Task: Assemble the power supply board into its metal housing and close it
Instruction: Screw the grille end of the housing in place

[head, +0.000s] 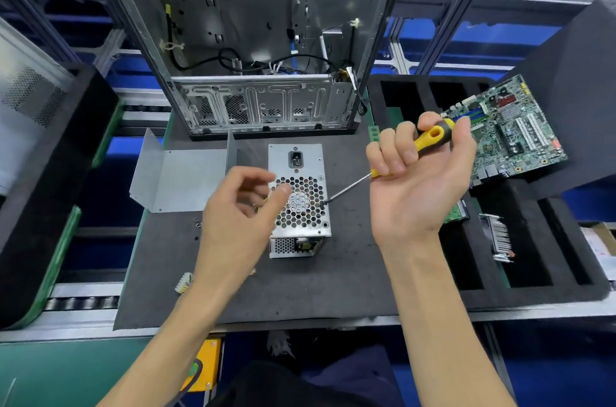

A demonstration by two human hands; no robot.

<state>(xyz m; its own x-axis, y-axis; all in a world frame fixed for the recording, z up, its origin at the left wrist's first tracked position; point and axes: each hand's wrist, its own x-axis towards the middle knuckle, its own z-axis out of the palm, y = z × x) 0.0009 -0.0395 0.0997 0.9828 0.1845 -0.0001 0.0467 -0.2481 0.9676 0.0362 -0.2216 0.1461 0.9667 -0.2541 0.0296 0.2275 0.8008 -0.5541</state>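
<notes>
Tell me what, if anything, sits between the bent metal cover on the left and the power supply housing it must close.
Nothing visible lies on the mat between the metal cover and the housing. The left hand hovers at the housing's left edge, on the cover's side, and the screwdriver in the right hand points its tip at the grille.

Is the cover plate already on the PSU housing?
No, the bent cover plate lies on the mat left of the housing, apart from it.

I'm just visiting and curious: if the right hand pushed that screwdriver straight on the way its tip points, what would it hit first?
Probably the power supply housing: the screwdriver in the right hand aims down-left at the right edge of its honeycomb grille, its tip already there. Depth is hard to judge from one view.
</notes>
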